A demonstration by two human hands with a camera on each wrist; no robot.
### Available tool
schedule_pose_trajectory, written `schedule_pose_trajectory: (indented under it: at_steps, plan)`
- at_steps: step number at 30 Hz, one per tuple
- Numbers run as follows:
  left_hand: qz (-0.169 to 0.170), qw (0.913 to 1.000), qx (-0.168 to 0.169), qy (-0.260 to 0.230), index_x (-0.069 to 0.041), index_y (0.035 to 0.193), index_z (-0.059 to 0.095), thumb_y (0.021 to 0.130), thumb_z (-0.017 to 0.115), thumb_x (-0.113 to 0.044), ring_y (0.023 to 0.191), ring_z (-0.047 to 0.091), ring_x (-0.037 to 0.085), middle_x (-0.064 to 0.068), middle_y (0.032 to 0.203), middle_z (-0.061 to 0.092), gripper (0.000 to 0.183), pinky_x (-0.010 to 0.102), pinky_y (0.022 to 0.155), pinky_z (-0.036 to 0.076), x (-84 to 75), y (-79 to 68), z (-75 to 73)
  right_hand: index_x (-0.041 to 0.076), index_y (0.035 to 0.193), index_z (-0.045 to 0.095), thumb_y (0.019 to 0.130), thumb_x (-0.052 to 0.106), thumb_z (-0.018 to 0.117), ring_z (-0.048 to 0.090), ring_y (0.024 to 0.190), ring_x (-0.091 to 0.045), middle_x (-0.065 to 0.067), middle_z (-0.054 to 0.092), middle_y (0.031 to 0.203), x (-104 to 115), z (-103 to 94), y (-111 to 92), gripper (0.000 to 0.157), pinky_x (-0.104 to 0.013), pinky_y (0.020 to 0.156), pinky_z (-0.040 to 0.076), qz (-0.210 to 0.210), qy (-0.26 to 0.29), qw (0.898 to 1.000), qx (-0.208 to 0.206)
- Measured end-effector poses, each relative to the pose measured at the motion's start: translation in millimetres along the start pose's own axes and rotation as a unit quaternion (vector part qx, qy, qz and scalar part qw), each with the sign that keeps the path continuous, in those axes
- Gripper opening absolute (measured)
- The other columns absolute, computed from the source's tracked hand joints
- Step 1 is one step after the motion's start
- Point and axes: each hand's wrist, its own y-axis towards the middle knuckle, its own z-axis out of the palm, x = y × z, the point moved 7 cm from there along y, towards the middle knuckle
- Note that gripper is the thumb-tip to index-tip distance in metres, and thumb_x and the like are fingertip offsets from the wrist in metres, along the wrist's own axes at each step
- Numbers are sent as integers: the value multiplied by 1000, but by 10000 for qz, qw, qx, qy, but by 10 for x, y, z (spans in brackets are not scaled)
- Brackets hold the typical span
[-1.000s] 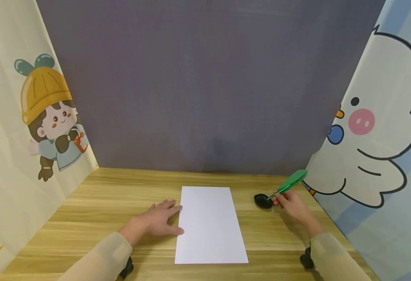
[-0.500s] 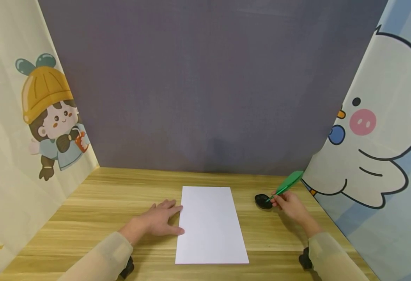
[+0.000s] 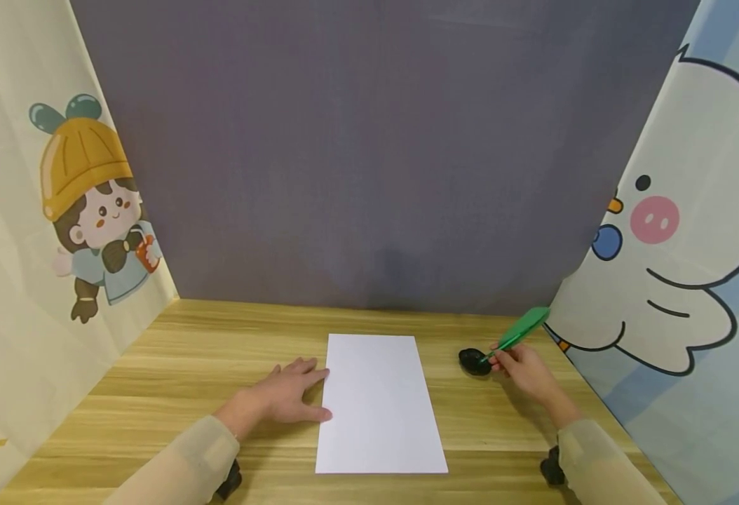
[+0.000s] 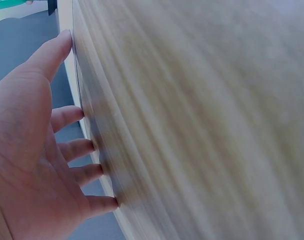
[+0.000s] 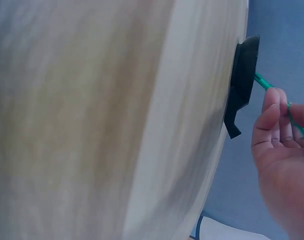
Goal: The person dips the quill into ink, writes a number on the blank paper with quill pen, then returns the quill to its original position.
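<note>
A plain white sheet of paper [image 3: 378,407] lies on the wood-grain table. At its left edge, my left hand [image 3: 284,396] rests with spread fingers, thumb and index fingertips on the sheet's margin. In the left wrist view the left hand [image 4: 37,145] has its fingertips down at the table surface. On the right, my right hand [image 3: 529,375] pinches a green feather pen [image 3: 524,327] by its shaft, the plume slanting up to the right. Its lower end reaches into a small black dish [image 3: 468,360]. The right wrist view shows the dish [image 5: 246,70] side-on, with the pen's shaft [image 5: 263,81] entering over its rim.
The table [image 3: 231,337] ends at a dark grey backdrop [image 3: 369,154]. Cartoon-printed cloths hang at the left [image 3: 3,231] and right [image 3: 710,231]. Bare table lies between the paper and the dish.
The feather pen's plume has tilted slightly left and then back right, its lower end staying at the dish. The left hand and paper have kept their places.
</note>
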Motion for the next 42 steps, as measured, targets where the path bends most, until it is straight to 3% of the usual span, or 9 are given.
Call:
schedule_pose_trajectory:
  at_steps: [13, 21, 29, 35, 42]
  plan:
    - [-15, 10000, 8, -30, -20, 169, 45, 95, 73, -71, 169, 22, 48, 19, 181, 28, 95, 74, 134, 17, -6, 1, 1, -19, 141, 54, 119, 11, 46, 75, 91, -12, -27, 76, 116, 53, -1, -8, 39, -32, 77, 65, -59, 246, 9996, -113]
    - [-24, 10000, -4, -74, -20, 169, 45, 94, 74, -71, 169, 21, 48, 19, 181, 28, 95, 75, 134, 16, -4, -1, 2, -15, 145, 53, 120, 20, 46, 75, 97, -11, -29, 74, 125, 259, 81, 19, 43, -31, 81, 66, -54, 615, 9980, -140]
    - [-37, 10000, 25, -74, -20, 169, 45, 94, 74, -72, 169, 21, 48, 19, 181, 28, 95, 74, 134, 16, -7, -3, 4, -17, 140, 55, 118, 11, 46, 76, 93, -14, -29, 75, 116, 552, 256, 167, 36, -27, 77, 65, -264, 887, 9957, -68]
    - [-42, 9999, 42, -135, -19, 169, 45, 94, 74, -71, 169, 21, 49, 20, 181, 27, 95, 75, 134, 16, -20, -24, -5, -19, 134, 57, 117, 6, 47, 76, 89, -14, -31, 74, 112, 716, 452, 298, 32, -32, 78, 67, -464, 1155, 9922, 20]
    - [-11, 9999, 0, -111, -19, 169, 45, 95, 74, -70, 168, 21, 49, 20, 181, 28, 94, 75, 134, 16, -23, -24, -11, -16, 138, 58, 118, 9, 46, 76, 100, -30, -34, 72, 118, 841, 711, 385, 34, -31, 82, 66, -439, 1179, 9920, 132]
